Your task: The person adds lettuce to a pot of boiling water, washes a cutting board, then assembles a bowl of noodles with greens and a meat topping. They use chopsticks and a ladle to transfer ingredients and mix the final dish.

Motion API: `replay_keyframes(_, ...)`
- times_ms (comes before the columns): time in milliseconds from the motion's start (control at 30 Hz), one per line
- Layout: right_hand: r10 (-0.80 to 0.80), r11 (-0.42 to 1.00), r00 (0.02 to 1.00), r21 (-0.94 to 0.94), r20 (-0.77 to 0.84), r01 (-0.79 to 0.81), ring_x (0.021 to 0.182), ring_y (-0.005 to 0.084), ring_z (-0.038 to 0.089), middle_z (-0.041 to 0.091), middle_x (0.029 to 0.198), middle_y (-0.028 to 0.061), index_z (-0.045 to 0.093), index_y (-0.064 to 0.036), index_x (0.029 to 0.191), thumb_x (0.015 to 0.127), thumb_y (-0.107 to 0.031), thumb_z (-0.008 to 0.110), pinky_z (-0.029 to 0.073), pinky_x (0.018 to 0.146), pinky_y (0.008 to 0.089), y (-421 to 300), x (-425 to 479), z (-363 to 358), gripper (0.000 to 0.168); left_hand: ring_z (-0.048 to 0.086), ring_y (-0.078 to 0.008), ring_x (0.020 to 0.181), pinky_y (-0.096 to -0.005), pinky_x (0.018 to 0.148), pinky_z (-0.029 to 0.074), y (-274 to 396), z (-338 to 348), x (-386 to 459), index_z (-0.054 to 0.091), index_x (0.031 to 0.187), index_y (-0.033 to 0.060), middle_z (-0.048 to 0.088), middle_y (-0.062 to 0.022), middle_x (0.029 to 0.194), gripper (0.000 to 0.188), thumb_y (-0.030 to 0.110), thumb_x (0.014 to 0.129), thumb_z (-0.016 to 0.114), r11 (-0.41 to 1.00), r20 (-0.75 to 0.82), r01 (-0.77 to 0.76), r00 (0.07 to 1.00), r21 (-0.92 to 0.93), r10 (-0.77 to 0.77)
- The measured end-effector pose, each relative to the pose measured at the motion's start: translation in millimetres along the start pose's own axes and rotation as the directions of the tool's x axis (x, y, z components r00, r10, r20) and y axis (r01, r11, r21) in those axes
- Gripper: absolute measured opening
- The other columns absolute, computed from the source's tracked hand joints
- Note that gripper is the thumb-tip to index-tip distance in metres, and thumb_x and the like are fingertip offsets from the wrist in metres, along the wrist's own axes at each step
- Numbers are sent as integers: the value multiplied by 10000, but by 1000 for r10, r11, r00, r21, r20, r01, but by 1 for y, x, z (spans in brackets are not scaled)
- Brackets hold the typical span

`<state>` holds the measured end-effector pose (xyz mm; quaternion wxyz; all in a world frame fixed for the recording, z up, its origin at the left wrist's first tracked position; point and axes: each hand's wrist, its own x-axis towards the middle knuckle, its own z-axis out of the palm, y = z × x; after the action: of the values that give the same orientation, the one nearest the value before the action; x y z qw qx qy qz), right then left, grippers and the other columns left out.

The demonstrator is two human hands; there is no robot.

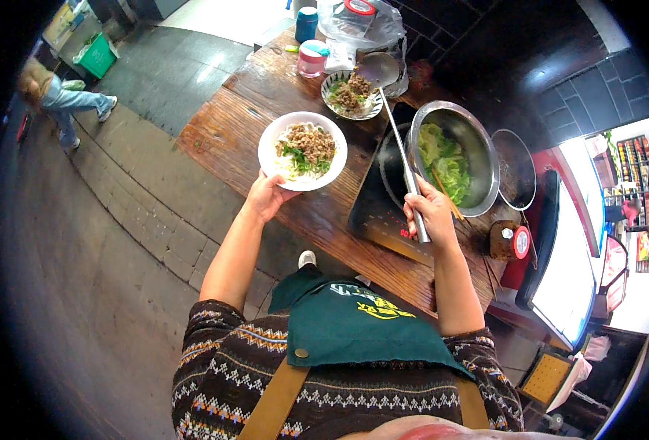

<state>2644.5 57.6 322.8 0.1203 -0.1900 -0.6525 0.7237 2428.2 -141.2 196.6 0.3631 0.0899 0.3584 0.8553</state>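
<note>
My left hand (269,197) grips the near rim of a white bowl (266,165), which holds noodles, minced meat (309,142) and chopped greens. In my right hand (433,212) is the metal handle of a ladle (398,132). The ladle's round scoop (378,69) is at the far end, by a patterned bowl (352,113) of noodles, meat and greens. Just beyond my right hand stands a steel pot (484,148) with leafy greens (442,159) in it. Wooden chopsticks (448,193) cross the pot's near rim close to my fingers; whether I hold them I cannot tell.
An induction cooker (374,212) with lit red digits sits on the wooden table (220,126). To the right are a strainer (514,165) and a red-lidded jar (505,240). A pink jar (311,59), a blue canister (306,25) and a plastic bag (379,27) stand behind. A person (63,99) is at far left.
</note>
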Motion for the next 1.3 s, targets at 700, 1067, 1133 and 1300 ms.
replay_keyframes(700,52,999,998,-11,-46,-53,316,76,396,464,544,34,367,-25,1207,767,-68,464,344,307,170,-13,2,12,452,518,-300,961,-446,756,480,12,-5,-5,188,1217,100,424,-151,1136,584,-45,696,411,998,-28,68,997,-11,-69)
replay_keyframes(1067,66,997,996,-35,-65,-68,342,83,418,456,531,29,376,-38,1214,758,-55,466,365,317,187,-18,-1,16,466,525,-295,949,-441,743,489,21,3,-10,217,1200,93,435,-149,1122,552,-42,699,403,998,-56,61,997,-15,-62)
replay_keyframes(1133,64,998,995,-16,-80,-65,355,81,421,455,531,26,379,-42,1216,752,-44,467,373,321,192,-19,-5,17,473,524,-296,952,-437,738,492,21,3,-8,218,1199,93,433,-150,1125,547,-42,701,399,998,-42,58,997,-14,-58)
replay_keyframes(1300,81,994,995,-65,-57,-85,357,75,413,450,536,23,369,-40,1223,740,-31,473,372,322,188,-24,-5,17,494,520,-298,960,-445,741,487,21,1,-8,217,1201,94,428,-149,1134,547,-46,703,396,997,-54,75,996,-13,-76)
